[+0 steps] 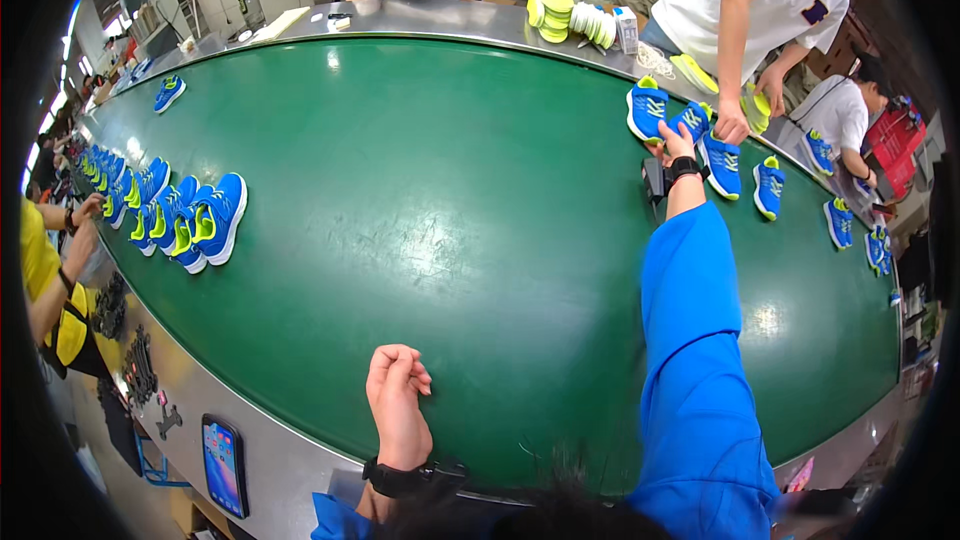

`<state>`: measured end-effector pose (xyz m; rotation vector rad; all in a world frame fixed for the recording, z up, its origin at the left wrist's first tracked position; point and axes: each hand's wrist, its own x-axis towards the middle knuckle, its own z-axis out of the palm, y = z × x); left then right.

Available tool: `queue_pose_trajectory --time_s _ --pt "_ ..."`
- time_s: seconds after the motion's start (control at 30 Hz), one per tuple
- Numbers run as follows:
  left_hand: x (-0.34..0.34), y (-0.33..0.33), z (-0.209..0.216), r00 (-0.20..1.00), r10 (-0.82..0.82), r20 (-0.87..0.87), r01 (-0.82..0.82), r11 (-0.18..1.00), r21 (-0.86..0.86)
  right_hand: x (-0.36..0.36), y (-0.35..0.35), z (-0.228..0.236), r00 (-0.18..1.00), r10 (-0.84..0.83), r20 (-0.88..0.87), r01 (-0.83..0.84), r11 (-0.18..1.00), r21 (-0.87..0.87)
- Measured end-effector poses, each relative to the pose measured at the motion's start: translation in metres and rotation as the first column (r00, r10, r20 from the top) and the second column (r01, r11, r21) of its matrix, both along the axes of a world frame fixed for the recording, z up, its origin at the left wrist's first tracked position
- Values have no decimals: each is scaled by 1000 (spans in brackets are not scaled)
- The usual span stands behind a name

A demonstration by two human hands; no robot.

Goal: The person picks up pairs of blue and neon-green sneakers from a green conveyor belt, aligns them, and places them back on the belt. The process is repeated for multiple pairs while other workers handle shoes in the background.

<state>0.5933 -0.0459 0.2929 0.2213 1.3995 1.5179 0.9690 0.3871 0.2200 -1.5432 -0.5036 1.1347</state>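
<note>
Your right hand (676, 147) is at the upper right of the frame, arm stretched out in a blue sleeve (690, 310). Its fingers are part-bent and overlap the lower edge of a blue shoe (692, 116); whether they grip it or only touch it, you cannot tell from this view. Just left of that shoe stands a second shoe (646, 112), blue with a white sole, close to your fingertips. A black device (654, 180) sits at your right wrist.

Your left hand (399, 405) is at the lower centre, over the green-topped table (420, 140), fingers loosely curled, nothing visible in them. A black wristband (396, 481) circles that wrist.

Right of your right hand, a co-worker's hand (732, 124) is on a third shoe (721, 170). A fourth shoe (769, 189) lies beyond it, with further shoes spaced out toward the right edge.

Left of frame: a close-packed shoe cluster (222, 220), with a lone shoe (170, 93) well apart at upper left. Lower left: a phone (224, 465), screen lit, on the metal border. Top, right of centre: yellow-green pieces (550, 10), stacked beside a row of white pieces (593, 25).
</note>
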Motion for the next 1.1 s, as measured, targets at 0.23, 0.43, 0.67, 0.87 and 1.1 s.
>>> queue_pose_trajectory --time_s 0.23,0.43,0.67,0.87,1.1 --pt "8 8 -9 996 -72 -60 75 996 56 30 -11 11 994 113 -8 -113 994 7" --pt "1 3 -5 999 -9 45 7 999 52 -59 -172 86 724 684 -92 -690 716 -108" --pt "5 11 -10 964 -45 -263 82 988 131 -84 -295 139 199 959 202 -929 250 -272" --pt "1 26 -16 799 -135 -586 279 946 163 -87 -368 155 265 940 216 -784 340 -519" --pt "-1 33 -27 818 -385 -426 476 870 127 -155 -430 125 616 770 168 -714 635 -295"
